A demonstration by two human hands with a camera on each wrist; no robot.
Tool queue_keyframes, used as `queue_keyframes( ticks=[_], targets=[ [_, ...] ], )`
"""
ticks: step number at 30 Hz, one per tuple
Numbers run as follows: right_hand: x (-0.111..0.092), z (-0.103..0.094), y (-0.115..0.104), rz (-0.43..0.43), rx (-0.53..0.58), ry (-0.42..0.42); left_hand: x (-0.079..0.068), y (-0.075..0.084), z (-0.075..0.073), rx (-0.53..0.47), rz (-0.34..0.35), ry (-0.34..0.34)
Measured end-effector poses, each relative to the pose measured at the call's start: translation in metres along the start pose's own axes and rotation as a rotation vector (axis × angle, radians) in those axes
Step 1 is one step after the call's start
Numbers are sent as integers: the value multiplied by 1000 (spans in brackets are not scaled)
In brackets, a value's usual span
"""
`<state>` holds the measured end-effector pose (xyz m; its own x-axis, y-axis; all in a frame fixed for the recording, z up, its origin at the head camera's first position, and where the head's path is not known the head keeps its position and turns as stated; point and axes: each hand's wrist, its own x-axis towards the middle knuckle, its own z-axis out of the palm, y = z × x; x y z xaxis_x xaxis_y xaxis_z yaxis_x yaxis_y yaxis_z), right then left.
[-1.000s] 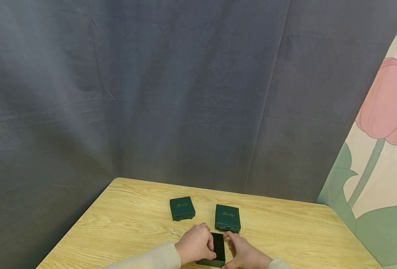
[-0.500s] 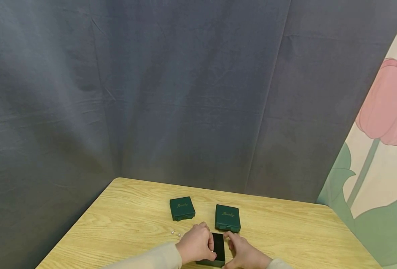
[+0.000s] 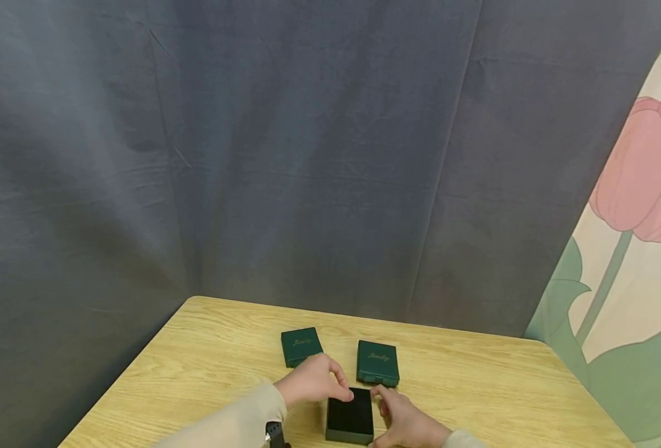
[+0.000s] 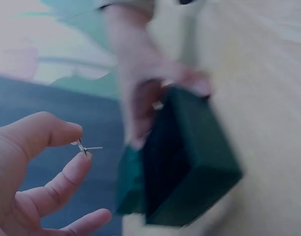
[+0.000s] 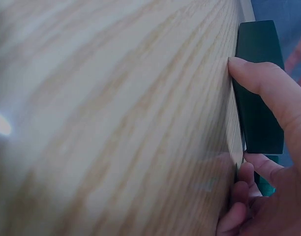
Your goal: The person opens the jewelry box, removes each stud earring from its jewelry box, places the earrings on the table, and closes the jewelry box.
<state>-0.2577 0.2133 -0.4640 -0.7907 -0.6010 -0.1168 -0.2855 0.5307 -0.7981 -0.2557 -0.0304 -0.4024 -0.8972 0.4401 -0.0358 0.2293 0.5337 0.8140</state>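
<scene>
Between the thumb and forefinger of my left hand (image 3: 314, 379) is a small silvery earring (image 4: 83, 149), its thin pin pointing sideways in the left wrist view. That hand is over the far left corner of an open dark green jewelry box base (image 3: 350, 437) with a black inside. My right hand (image 3: 407, 421) holds this box base on the table along its right side. In the right wrist view, the thumb presses one end of the box's green side (image 5: 261, 115) and the forefinger touches the other end.
Two dark green lids or boxes marked "Jewelry" lie behind: one at the left (image 3: 299, 342), partly behind my left hand, and one at the right (image 3: 377, 363). A grey curtain (image 3: 319, 186) hangs beyond the wooden table (image 3: 207, 348). A black strap (image 3: 275, 432) shows by my left sleeve.
My left hand has come up out of the box base and moved away and to the left. It now covers the spot where small earrings showed on the table. My right hand stays put.
</scene>
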Motion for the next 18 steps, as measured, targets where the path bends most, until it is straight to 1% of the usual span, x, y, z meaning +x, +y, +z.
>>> queue_keyframes(
  ticks=[3, 5, 8, 10, 14, 18],
  targets=[
    [1, 0, 0, -16, 8, -1, 1, -1, -21, -40, -3, 33],
    [1, 0, 0, -22, 21, -5, 1, -6, -36, -74, -4, 52],
    [2, 0, 1, -23, 36, -13, 0, -18, -56, -115, -25, 78],
    [2, 0, 2, -18, 44, -18, -2, -28, -67, -118, -49, 106],
    [2, 0, 3, -17, 47, -26, -6, -52, -80, -110, -117, 158],
    [2, -1, 2, -24, 48, -29, -9, -73, -85, -90, -186, 186]
  ],
)
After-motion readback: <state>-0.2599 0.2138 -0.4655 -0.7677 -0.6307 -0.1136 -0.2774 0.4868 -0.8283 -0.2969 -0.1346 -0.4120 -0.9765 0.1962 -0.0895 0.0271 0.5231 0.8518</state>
